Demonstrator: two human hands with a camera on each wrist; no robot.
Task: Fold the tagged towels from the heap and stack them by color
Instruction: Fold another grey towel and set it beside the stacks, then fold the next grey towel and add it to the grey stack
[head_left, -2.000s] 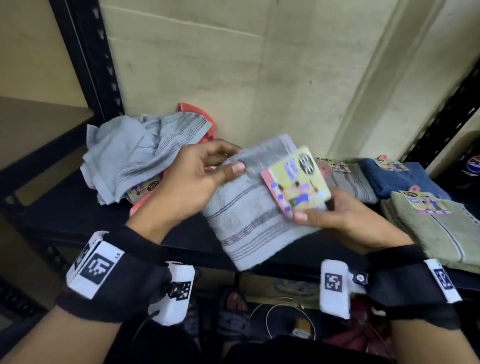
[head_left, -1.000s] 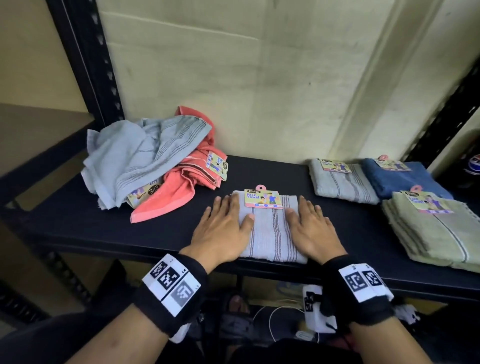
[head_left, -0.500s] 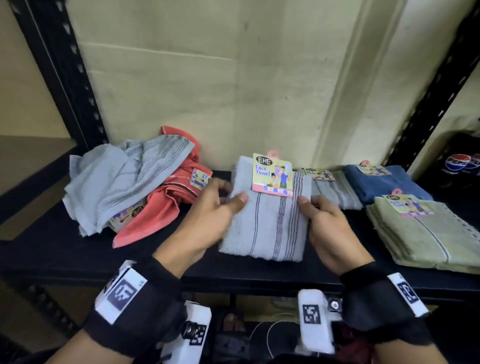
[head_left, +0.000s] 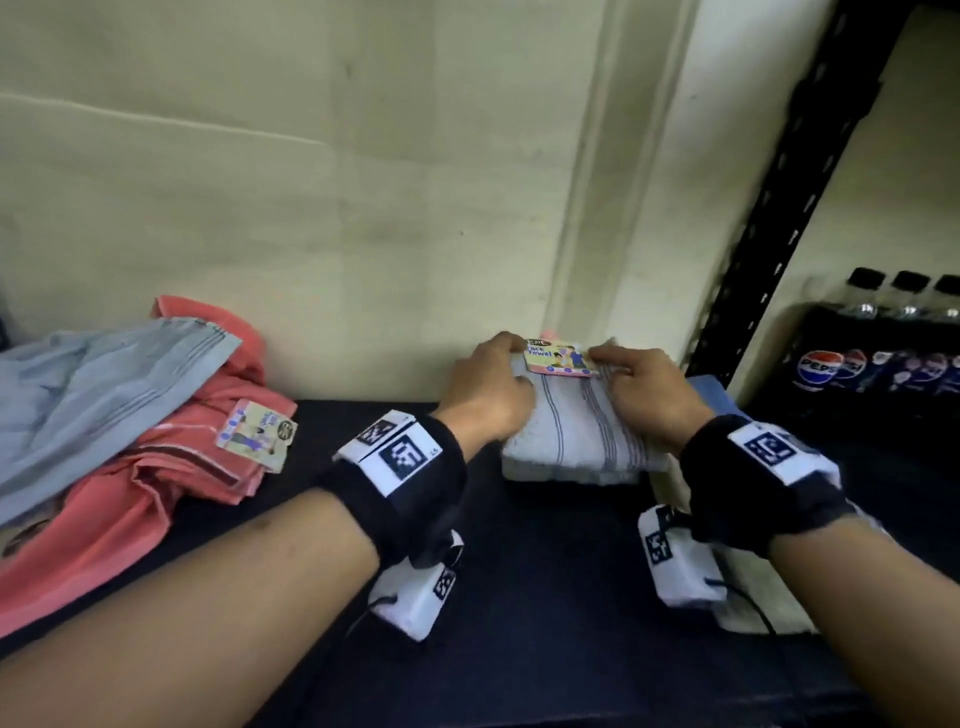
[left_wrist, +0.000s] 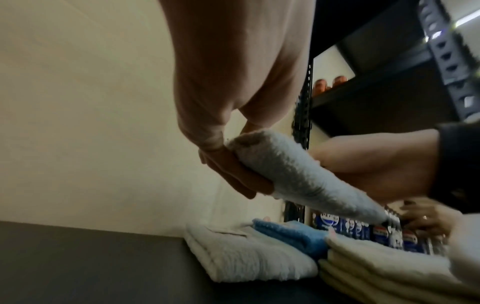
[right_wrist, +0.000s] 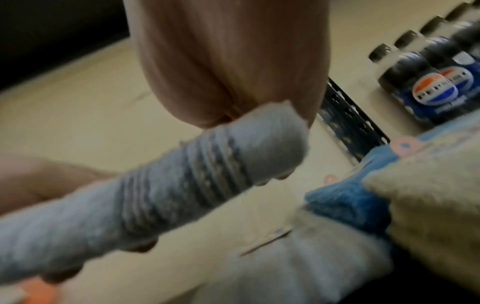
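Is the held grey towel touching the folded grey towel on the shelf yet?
Apart. The left wrist view shows the held grey towel above the folded grey towel, wall visible between.

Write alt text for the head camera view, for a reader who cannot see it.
Two hands, left hand and right hand, hold a folded grey striped towel with a paper tag above a dark shelf by a pale wall. A heap of pink and light blue towels lies at left; cola bottles stand at right.
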